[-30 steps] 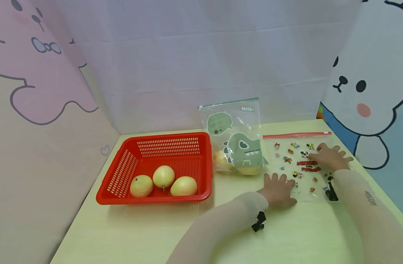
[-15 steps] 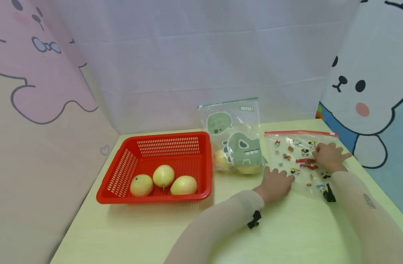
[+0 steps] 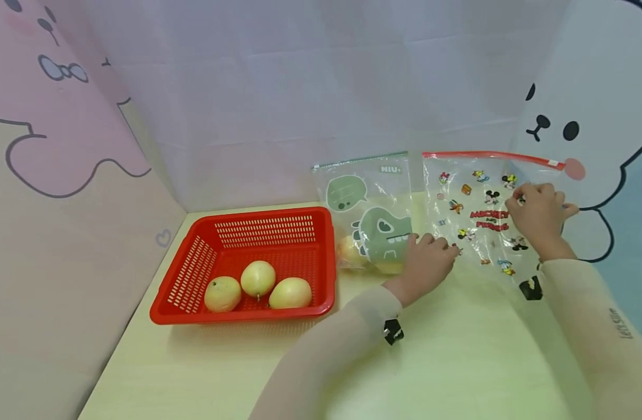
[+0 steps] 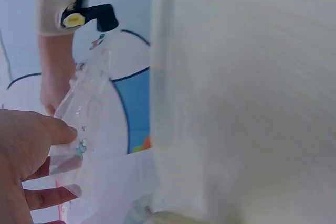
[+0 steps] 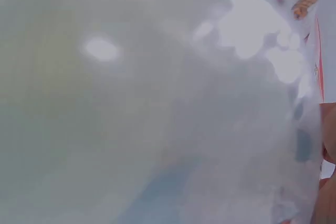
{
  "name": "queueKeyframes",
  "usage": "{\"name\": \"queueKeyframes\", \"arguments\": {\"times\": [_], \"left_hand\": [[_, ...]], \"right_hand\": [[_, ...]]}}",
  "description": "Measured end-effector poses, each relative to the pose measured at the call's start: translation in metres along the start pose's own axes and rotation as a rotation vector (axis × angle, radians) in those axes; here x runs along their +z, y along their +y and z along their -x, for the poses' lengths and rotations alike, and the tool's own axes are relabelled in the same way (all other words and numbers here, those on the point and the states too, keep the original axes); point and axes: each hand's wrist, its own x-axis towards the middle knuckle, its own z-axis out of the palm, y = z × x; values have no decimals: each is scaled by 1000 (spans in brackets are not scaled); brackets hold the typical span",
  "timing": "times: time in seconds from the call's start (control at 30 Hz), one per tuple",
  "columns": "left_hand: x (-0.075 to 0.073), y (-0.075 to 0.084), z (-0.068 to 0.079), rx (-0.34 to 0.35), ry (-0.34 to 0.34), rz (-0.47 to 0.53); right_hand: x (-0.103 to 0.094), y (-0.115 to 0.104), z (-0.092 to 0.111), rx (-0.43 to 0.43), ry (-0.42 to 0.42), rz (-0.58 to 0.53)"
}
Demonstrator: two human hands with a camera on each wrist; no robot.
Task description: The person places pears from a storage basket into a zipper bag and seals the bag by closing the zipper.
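the person's holding the red-zip bag (image 3: 475, 201) up near the table's (image 3: 457, 361) back right corner, left hand (image 3: 425, 265) pinching its left side with the thumb on one face and fingers on the other, right hand (image 3: 541, 219) curled in and pinching the right side. the green bag (image 3: 347, 204) stands by the back edge, just left of it, and the basket (image 3: 326, 262) with three fruits (image 3: 258, 279) sits nearer the left edge.
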Motion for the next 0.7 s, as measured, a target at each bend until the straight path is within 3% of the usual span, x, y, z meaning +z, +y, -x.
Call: {"name": "queueKeyframes", "arguments": {"times": [0.07, 0.4, 0.7], "left_hand": [[-9, -8, 1, -24, 24, 1], [-51, -42, 21, -151, 6, 3], [-78, -59, 52, -237, -209, 81]], "right_hand": [[-5, -10, -1, -11, 28, -22], [-16, -62, 10, -130, 166, -140], [-1, -100, 29, -443, 388, -316]]}}
